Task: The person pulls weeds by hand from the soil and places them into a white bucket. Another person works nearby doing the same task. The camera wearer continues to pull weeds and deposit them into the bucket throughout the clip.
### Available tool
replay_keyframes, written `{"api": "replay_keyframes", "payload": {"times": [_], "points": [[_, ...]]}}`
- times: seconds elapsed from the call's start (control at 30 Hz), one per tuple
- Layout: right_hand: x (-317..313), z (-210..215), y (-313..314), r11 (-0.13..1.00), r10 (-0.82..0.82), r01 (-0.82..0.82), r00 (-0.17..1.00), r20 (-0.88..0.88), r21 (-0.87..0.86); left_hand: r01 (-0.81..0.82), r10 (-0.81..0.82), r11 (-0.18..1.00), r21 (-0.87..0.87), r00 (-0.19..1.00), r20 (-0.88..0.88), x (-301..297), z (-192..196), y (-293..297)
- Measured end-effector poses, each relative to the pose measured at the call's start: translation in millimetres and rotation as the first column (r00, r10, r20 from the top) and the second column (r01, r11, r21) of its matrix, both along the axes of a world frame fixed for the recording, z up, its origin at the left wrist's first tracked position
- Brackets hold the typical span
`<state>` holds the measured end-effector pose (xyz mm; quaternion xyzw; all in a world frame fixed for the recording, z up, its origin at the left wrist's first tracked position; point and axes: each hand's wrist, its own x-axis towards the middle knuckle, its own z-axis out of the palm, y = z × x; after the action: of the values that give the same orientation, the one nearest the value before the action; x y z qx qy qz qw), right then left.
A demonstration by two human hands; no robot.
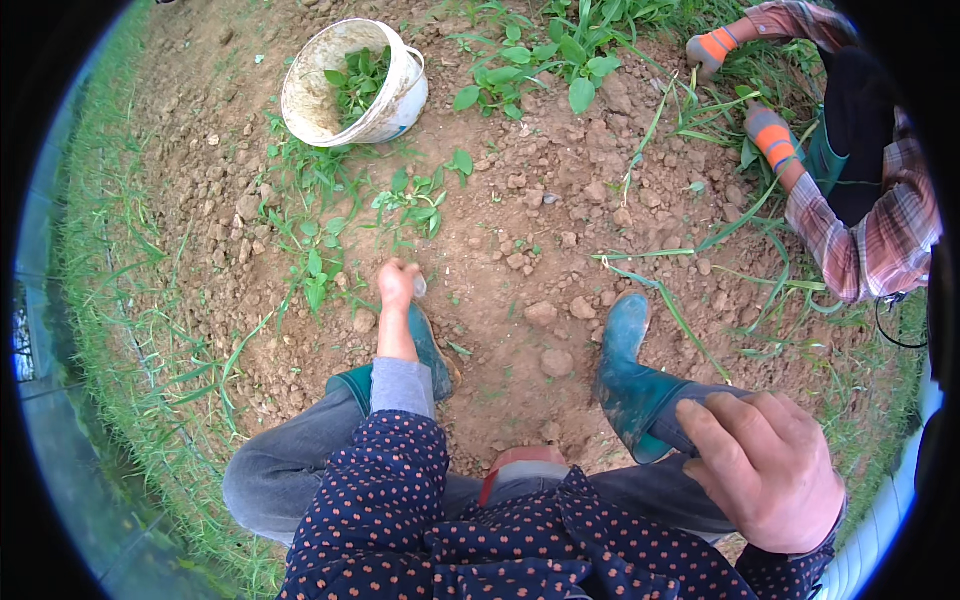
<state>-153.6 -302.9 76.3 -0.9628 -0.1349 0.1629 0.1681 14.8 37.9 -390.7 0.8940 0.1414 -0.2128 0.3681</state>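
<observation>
My left hand (397,284) is closed low over the soil, just beyond the toe of my left boot (432,350). A small pale, shiny piece (419,286) shows at its side; I cannot make out what it is. Leafy green weeds (313,262) grow right beside that hand, with another leafy clump (412,203) a little farther off. My right hand (765,465) is raised above my right knee, fingers loosely bent and apart, with nothing visible in them. A dirty white bucket (408,100) lies tilted at the far left, with pulled green leaves (360,82) inside.
At the right a co-worker in orange-and-grey gloves (772,137) and a plaid sleeve (880,225) reaches into green plants. Long green stalks (650,277) lie across cloddy soil (520,210). My right boot (625,370) stands on the soil. Grass (110,290) borders the left.
</observation>
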Motion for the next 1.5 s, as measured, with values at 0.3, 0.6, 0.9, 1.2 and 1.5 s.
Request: {"api": "replay_keyframes", "payload": {"times": [0.3,0.6,0.9,1.2,1.5], "points": [[0.6,0.8,0.0,1.0,0.013,-0.013,1.0,-0.013,0.003,0.25,-0.258,0.937,0.242,0.966,-0.002,-34.0,-20.3,-23.8],[6.1,-1.3,1.3,0.999,0.032,-0.032,0.999,-0.028,0.004,-0.082,0.078,0.982,-0.172,0.997,-0.028,-26.7,-16.5,-28.6],[24.8,-6.1,7.3,0.998,0.069,-0.069,0.996,-0.056,0.013,0.044,0.491,0.818,-0.573,0.466,0.737,255.7,171.3,-34.8],[26.2,-6.3,7.8,0.998,0.057,-0.056,0.997,-0.055,0.017,0.038,0.084,0.977,-0.211,0.838,0.539,188.8,89.5,8.5],[31.0,-7.2,8.9,0.998,0.062,-0.061,0.996,-0.06,0.015,0.474,-0.363,0.705,0.527,0.88,-0.306,122.9,11.4,13.4]]}}
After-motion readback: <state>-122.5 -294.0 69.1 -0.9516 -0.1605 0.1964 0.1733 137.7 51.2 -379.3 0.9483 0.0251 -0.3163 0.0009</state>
